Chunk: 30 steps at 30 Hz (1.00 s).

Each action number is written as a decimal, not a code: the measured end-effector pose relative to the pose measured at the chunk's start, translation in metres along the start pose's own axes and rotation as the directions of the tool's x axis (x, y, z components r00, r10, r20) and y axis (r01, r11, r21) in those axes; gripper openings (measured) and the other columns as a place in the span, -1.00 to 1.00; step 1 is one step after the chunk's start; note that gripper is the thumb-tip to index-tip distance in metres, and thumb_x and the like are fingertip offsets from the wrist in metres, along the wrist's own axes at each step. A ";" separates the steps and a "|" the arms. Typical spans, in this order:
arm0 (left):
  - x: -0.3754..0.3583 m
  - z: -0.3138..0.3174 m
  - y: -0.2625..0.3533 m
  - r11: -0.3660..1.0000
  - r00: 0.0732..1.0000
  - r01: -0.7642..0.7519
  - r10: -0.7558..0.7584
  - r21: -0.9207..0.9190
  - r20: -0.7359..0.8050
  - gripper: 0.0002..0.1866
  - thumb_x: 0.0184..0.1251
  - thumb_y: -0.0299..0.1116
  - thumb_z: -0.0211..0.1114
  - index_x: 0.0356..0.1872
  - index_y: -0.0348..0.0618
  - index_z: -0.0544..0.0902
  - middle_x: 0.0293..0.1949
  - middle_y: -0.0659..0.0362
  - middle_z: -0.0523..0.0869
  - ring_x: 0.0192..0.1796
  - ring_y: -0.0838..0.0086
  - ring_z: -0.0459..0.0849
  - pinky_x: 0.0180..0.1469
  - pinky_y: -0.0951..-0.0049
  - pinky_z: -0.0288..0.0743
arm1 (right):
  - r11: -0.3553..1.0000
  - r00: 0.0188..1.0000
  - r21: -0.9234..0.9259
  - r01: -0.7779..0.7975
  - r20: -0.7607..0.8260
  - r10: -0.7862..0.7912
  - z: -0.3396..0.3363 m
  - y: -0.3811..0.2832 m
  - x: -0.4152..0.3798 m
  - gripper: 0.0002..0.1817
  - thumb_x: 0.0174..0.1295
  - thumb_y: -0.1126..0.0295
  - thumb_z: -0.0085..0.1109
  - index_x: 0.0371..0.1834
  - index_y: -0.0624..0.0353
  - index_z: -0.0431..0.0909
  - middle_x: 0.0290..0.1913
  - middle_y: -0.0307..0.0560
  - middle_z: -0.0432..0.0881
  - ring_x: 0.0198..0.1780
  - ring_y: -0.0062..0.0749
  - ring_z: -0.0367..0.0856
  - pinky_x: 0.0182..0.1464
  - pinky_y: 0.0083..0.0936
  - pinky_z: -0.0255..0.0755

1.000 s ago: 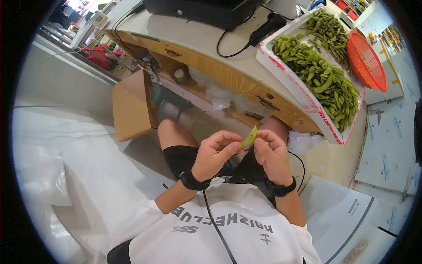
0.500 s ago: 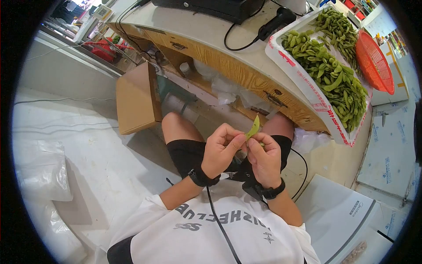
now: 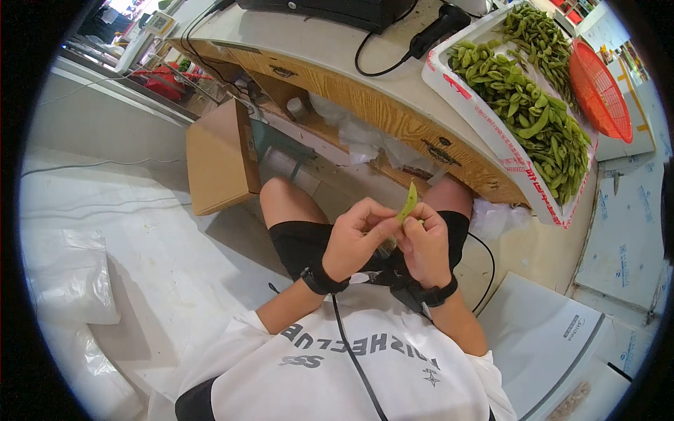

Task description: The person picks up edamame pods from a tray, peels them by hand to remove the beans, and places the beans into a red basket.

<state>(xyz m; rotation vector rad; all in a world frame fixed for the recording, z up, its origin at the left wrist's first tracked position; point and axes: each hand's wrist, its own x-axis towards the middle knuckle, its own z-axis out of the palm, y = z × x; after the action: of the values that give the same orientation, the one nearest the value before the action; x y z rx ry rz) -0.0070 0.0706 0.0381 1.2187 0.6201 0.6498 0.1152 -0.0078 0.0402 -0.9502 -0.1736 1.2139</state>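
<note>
A green soybean pod stands upright between my fingertips, above my lap. My left hand is closed, thumb and forefinger pinching the pod's lower left side. From the other side my right hand pinches the same pod, its fingers curled. A bit of green shows at the right fingers, too small to make out. What lies beneath the two hands is mostly hidden. To the upper right, a white foam box with red print holds a heap of similar green pods.
An orange-red plastic basket leans at the box's right side. On the counter lie a black handheld scanner and its cable. An open cardboard box stands left of my knees. A white appliance is at lower right.
The pod has turned a little more upright between my fingers. My right fingers have shifted up along it, while the left hand keeps its pinch. The view has moved slightly.
</note>
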 end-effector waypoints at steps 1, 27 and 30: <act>0.000 -0.001 0.005 0.963 0.996 -0.094 0.091 0.252 0.026 -0.84 0.36 -0.44 0.30 -0.15 -0.27 0.57 -0.32 0.11 0.72 -0.43 0.59 0.61 -0.41 0.59 0.46 | 1.000 1.000 0.000 0.002 -0.018 -0.002 -0.002 -0.001 0.001 -0.98 0.28 0.52 0.09 -0.31 0.21 0.46 -0.51 -0.30 0.51 -0.59 -0.80 0.31 -0.57 -0.79 0.12; 0.002 -0.002 0.014 0.729 0.955 -0.241 0.296 0.641 0.022 -0.85 0.30 -0.51 0.25 -0.16 -0.31 0.63 -0.35 0.02 0.69 -0.36 0.31 0.71 -0.30 0.50 0.54 | 0.990 0.989 -0.095 -0.105 0.094 0.114 0.002 0.007 0.004 -0.84 0.36 0.31 0.18 -0.15 0.12 0.48 -0.45 -0.34 0.50 -0.59 -0.76 0.30 -0.61 -0.78 0.10; 0.001 -0.001 0.015 0.658 0.955 -0.233 0.293 0.716 0.042 -0.86 0.27 -0.53 0.26 -0.17 -0.31 0.64 -0.38 0.02 0.67 -0.38 0.28 0.69 -0.34 0.46 0.54 | 0.989 0.986 -0.084 -0.125 0.104 0.133 -0.002 0.008 0.005 -0.91 0.37 0.39 0.09 -0.15 0.13 0.49 -0.44 -0.34 0.49 -0.59 -0.76 0.30 -0.60 -0.79 0.09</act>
<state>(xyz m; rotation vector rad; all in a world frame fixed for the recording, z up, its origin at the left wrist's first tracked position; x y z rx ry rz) -0.0092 0.0753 0.0524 2.0644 0.8069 0.7248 0.1122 -0.0039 0.0316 -0.9747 -0.2503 1.3881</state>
